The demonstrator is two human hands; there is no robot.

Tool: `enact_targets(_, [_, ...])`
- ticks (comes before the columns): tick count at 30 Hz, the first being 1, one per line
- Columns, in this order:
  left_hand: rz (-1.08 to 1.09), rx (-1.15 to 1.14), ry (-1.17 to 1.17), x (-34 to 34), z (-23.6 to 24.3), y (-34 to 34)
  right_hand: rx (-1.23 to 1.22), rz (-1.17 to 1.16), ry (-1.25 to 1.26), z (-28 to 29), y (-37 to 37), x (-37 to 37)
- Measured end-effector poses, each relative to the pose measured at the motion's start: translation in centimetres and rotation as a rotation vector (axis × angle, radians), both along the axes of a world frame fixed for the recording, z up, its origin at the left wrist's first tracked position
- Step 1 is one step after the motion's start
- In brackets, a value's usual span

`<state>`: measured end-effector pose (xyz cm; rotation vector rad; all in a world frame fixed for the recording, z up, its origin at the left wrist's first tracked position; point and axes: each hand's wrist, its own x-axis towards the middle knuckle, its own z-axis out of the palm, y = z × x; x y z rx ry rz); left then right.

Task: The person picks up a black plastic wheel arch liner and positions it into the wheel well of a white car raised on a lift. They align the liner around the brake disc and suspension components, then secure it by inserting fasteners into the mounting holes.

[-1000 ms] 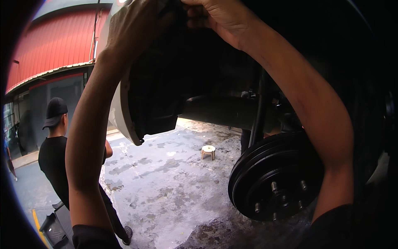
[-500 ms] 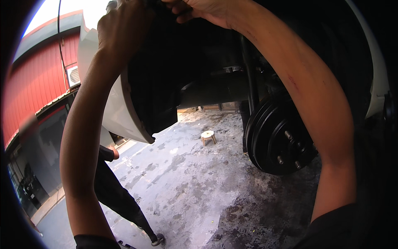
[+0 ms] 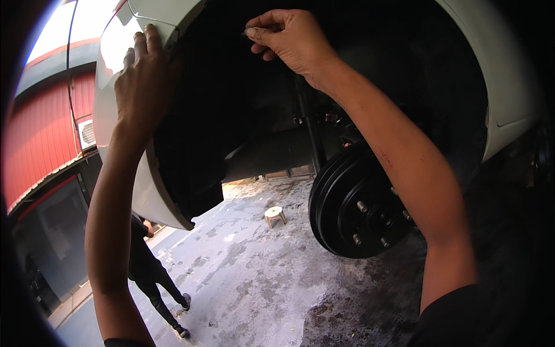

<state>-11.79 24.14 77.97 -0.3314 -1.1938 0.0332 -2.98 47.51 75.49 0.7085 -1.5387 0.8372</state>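
My left hand (image 3: 141, 78) lies with its fingers stretched out against the pale bumper (image 3: 153, 196) of a car, beside the front edge of the wheel arch. My right hand (image 3: 295, 43) is raised before the dark wheel well (image 3: 225, 98), thumb and forefinger pinched together. A tiny bit of something shows at those fingertips, too small to name. Below the right forearm is a black brake drum (image 3: 332, 211) with several bare wheel studs and no wheel on it. A dark shock absorber (image 3: 309, 130) stands behind it.
A pale fender panel (image 3: 511, 87) curves down at the right. On the stained concrete floor (image 3: 243, 272) stands a small stool (image 3: 275, 213), beyond the car. A person in dark clothes (image 3: 147, 269) is at the lower left, near a red-walled building (image 3: 43, 144).
Both hands were close together at the top edge; now they are apart, the left on the bumper, the right lower in view. The view has shifted, and the person at the left has moved.
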Motion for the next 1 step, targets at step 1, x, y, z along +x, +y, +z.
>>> enact_targets(1, [-0.012, -0.023, -0.028, -0.07, -0.04, 0.3, -0.007, -0.012, -0.017, -0.04, 1.13, 0.6])
